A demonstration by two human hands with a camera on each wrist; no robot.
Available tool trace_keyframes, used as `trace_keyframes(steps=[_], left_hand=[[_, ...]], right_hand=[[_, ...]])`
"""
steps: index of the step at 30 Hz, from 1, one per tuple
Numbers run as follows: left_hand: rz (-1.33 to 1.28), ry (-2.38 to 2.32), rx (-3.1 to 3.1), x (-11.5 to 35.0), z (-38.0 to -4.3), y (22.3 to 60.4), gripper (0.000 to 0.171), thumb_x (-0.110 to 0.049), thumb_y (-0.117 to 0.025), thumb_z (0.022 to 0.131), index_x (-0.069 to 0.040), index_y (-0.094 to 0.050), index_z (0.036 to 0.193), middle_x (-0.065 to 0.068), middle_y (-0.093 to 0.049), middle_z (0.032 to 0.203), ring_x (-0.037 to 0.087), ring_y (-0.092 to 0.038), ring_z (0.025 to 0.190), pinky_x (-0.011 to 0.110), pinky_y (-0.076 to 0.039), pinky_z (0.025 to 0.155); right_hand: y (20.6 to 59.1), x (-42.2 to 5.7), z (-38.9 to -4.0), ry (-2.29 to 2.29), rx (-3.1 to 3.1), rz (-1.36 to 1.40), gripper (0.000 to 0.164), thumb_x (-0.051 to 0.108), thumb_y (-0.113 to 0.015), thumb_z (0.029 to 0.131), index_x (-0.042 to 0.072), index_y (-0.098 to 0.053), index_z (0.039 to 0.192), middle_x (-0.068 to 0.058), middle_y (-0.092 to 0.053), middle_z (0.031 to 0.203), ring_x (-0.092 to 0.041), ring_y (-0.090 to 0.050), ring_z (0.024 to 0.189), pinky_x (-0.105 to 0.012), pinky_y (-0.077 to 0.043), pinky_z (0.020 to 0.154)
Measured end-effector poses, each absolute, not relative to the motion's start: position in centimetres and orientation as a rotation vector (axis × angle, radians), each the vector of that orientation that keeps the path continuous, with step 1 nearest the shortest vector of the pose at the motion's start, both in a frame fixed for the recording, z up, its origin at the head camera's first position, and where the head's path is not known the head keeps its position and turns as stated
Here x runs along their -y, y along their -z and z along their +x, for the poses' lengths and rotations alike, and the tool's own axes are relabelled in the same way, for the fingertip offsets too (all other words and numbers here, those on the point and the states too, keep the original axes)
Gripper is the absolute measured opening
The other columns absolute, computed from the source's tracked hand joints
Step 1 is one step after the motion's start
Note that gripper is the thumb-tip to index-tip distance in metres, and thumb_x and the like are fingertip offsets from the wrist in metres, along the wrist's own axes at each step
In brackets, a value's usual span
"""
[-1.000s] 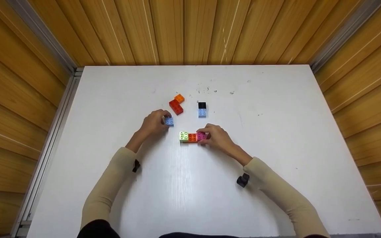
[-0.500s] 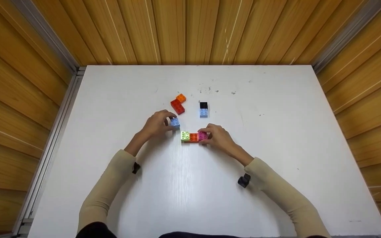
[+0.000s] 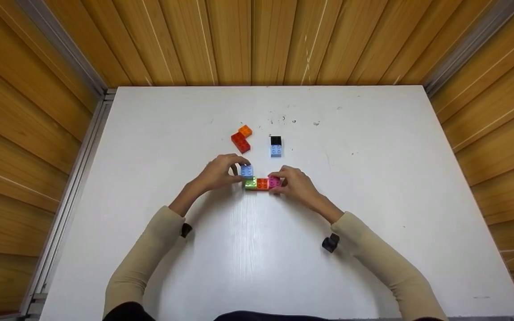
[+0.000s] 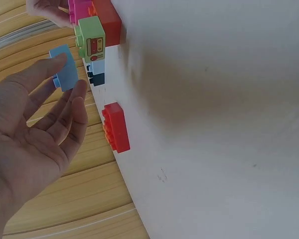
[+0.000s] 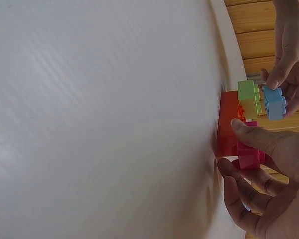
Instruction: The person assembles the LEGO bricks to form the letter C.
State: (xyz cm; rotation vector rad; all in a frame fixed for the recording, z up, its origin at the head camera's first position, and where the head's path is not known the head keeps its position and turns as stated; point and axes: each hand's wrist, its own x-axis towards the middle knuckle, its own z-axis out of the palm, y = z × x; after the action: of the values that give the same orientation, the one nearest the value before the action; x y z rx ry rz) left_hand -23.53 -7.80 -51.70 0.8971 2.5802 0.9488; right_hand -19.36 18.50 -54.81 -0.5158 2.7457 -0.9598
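My left hand [image 3: 219, 173] pinches a light blue toy brick [image 4: 66, 69] between thumb and fingers. The brick hangs just above a lime green brick [image 4: 93, 39] with a printed picture on its side. That green brick sits on the left end of a long orange-red brick [image 5: 227, 122] lying on the table. On its right end is a pink brick [image 5: 248, 155], and the middle studs show between the two. My right hand [image 3: 300, 187] grips the pink end with thumb and fingers.
Behind the hands lie a red brick [image 3: 240, 142] with an orange brick [image 3: 245, 130] at its corner. Right of them, a black brick [image 3: 275, 140] adjoins another light blue brick [image 3: 276, 151]. Wooden panels [image 3: 230, 40] border the white table [image 3: 350, 267].
My left hand has carried the light blue brick rightward and toward me, from the table beside the stack to over the green brick. My right hand stays on the pink end.
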Motion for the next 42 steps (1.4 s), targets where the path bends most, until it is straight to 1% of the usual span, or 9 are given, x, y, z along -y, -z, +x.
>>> trace_keyframes(steps=[6,11,19,29,35,42], left_hand=[[0.973,-0.947,-2.516,7.6,-23.0,51.8,0.037,-0.008,-0.076,0.09,-0.002,-0.069,0.126,0.016,-0.072,0.116,0.029,-0.07,0.096,0.046,-0.058,0.085],[0.976,-0.926,-2.502,7.4,-22.9,52.1,0.038,-0.009,-0.076,0.09,-0.003,-0.069,0.127,0.016,-0.072,0.117,0.03,-0.07,0.096,0.048,-0.058,0.087],[0.943,-0.933,-2.537,7.1,-22.9,52.4,0.039,-0.013,-0.079,0.088,-0.006,-0.072,0.126,0.013,-0.072,0.112,0.03,-0.071,0.091,0.041,-0.057,0.084],[0.924,-0.952,-2.544,6.9,-22.9,52.6,0.038,-0.01,-0.081,0.086,-0.005,-0.074,0.123,0.014,-0.073,0.105,0.029,-0.071,0.09,0.038,-0.057,0.081],[0.889,-0.864,-2.584,6.7,-23.0,52.5,0.037,-0.013,-0.083,0.085,-0.011,-0.076,0.122,0.008,-0.073,0.105,0.023,-0.072,0.085,0.033,-0.054,0.074],[0.872,-0.766,-2.681,6.1,-22.7,52.5,0.038,-0.018,-0.086,0.082,-0.013,-0.077,0.119,0.005,-0.074,0.104,0.018,-0.065,0.078,0.028,-0.049,0.068]], right_hand=[[54.8,-18.6,-19.4,0.931,-2.758,-0.51,0.042,0.024,-0.086,0.083,0.01,-0.076,0.122,-0.009,-0.067,0.099,-0.02,-0.066,0.081,-0.027,-0.048,0.067],[54.9,-18.5,-19.4,0.935,-2.75,-0.5,0.044,0.022,-0.086,0.082,0.011,-0.075,0.123,-0.01,-0.066,0.098,-0.021,-0.067,0.081,-0.027,-0.049,0.068],[55.0,-18.4,-19.5,0.954,-2.739,-0.484,0.043,0.021,-0.085,0.083,0.01,-0.075,0.124,-0.01,-0.067,0.099,-0.021,-0.066,0.082,-0.028,-0.049,0.069],[54.8,-18.5,-19.5,0.958,-2.734,-0.501,0.044,0.022,-0.085,0.083,0.01,-0.075,0.124,-0.01,-0.066,0.099,-0.021,-0.065,0.081,-0.027,-0.048,0.069],[54.9,-18.6,-19.4,0.939,-2.749,-0.514,0.044,0.022,-0.085,0.083,0.009,-0.075,0.123,-0.009,-0.064,0.095,-0.022,-0.065,0.082,-0.028,-0.047,0.069],[54.8,-18.6,-19.5,0.95,-2.732,-0.491,0.045,0.021,-0.085,0.083,0.009,-0.074,0.125,-0.009,-0.064,0.095,-0.021,-0.064,0.083,-0.027,-0.048,0.07]])
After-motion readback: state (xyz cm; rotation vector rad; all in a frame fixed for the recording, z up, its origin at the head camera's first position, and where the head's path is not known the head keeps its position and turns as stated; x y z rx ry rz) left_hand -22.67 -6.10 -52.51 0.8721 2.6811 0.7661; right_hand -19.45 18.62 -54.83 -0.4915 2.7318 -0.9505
